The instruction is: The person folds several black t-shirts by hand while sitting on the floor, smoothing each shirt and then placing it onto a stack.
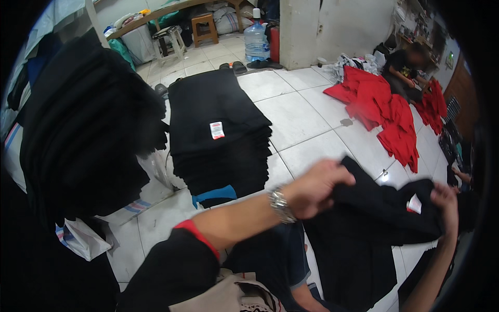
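A black garment [374, 210] with a small white and red label [414, 204] is stretched between my two hands. My left hand [317, 189], with a metal-band watch [281, 204] on its wrist, pinches one edge of the cloth. At the other side, my right hand [446, 204] grips the fabric near the label. More black cloth [351, 269] lies below it, over the floor; whether it is the same piece I cannot tell. To the left of my hands stands a neat stack of folded black garments [218, 105], a labelled one on top and a blue piece [215, 195] near its base.
A taller pile of black garments [85, 128] leans at the left beside a white woven sack [84, 240]. Red garments [374, 101] lie spread on the tiled floor [300, 117], near a seated person [405, 70]. A water bottle [256, 41] and stools [204, 29] stand farther back.
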The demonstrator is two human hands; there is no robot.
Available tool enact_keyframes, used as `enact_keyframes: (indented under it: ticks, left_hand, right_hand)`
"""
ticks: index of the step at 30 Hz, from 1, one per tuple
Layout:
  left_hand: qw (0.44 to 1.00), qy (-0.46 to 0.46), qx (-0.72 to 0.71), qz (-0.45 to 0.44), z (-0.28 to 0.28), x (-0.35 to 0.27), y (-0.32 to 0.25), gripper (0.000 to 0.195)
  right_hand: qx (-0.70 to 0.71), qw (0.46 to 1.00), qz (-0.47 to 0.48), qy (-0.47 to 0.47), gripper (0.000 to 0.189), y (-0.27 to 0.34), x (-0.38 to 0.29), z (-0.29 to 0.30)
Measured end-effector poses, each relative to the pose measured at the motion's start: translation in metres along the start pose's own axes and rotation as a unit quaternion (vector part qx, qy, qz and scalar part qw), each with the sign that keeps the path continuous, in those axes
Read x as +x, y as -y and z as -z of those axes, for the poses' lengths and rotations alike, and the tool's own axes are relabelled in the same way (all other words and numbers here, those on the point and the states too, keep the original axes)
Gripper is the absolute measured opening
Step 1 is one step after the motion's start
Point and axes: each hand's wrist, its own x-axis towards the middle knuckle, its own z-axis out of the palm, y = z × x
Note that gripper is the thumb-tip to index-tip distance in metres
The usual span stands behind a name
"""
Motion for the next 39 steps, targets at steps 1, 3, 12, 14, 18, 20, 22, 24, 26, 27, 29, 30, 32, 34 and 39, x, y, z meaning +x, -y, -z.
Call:
enact_keyframes:
  ticks: [1, 3, 12, 14, 18, 20, 22, 24, 26, 27, 29, 30, 32, 34, 39]
  left_hand:
    - [0.997, -0.045, 0.03, -0.06, 0.003, -0.029, -0.037, 0.014]
    - [0.967, 0.003, -0.013, -0.253, 0.025, -0.068, -0.098, 0.011]
    - [0.838, -0.376, 0.124, -0.375, 0.17, -0.165, -0.158, 0.052]
    - [0.825, -0.455, 0.139, -0.305, 0.22, -0.166, -0.117, 0.05]
    - [0.716, -0.59, 0.227, -0.297, 0.219, -0.198, -0.046, 0.06]
    - [0.491, -0.612, 0.455, -0.421, 0.21, -0.235, -0.014, 0.047]
    - [0.474, -0.498, 0.559, -0.464, 0.186, -0.245, 0.013, 0.05]
    - [0.602, -0.352, 0.547, -0.463, 0.172, -0.193, 0.038, 0.049]
    - [0.773, -0.237, 0.501, -0.309, 0.14, -0.107, 0.041, 0.036]
    - [0.776, -0.203, 0.533, -0.271, 0.134, -0.077, 0.051, 0.032]
    - [0.788, -0.145, 0.561, -0.208, 0.141, -0.005, 0.086, 0.027]
    - [0.783, -0.138, 0.587, -0.154, 0.136, 0.016, 0.093, 0.025]
    - [0.783, -0.091, 0.597, -0.147, 0.136, 0.094, 0.137, 0.023]
    - [0.74, -0.032, 0.66, -0.128, 0.128, 0.167, 0.187, 0.023]
    - [0.631, -0.027, 0.774, -0.039, 0.107, 0.268, 0.303, 0.044]
  right_hand:
    - [-0.065, 0.996, 0.046, 0.028, 0.042, 0.034, 0.02, -0.018]
    - [-0.027, 0.98, 0.158, 0.121, 0.043, 0.088, 0.061, -0.087]
    - [0.072, 0.955, 0.108, 0.267, 0.036, 0.084, 0.193, -0.431]
    - [0.003, 0.974, 0.042, 0.222, 0.032, 0.024, 0.204, -0.474]
    - [0.026, 0.971, 0.158, 0.178, 0.036, -0.025, 0.143, -0.425]
    - [0.046, 0.973, 0.169, 0.151, 0.027, -0.04, 0.108, -0.361]
    - [0.037, 0.992, 0.096, 0.07, 0.027, -0.09, 0.084, -0.267]
    - [-0.018, 0.999, -0.004, -0.039, 0.027, -0.157, 0.039, -0.157]
    - [-0.187, 0.959, -0.119, -0.176, 0.035, -0.3, -0.053, 0.001]
    - [-0.318, 0.901, -0.218, -0.201, 0.037, -0.339, -0.11, 0.032]
    - [-0.439, 0.805, -0.362, -0.168, 0.039, -0.415, -0.228, 0.103]
    - [-0.419, 0.789, -0.435, -0.109, 0.042, -0.434, -0.259, 0.099]
    - [-0.488, 0.773, -0.394, -0.096, 0.043, -0.484, -0.333, 0.129]
    - [-0.485, 0.77, -0.408, -0.074, 0.057, -0.506, -0.381, 0.128]
    - [-0.523, 0.819, -0.165, -0.167, 0.023, -0.512, -0.401, 0.063]
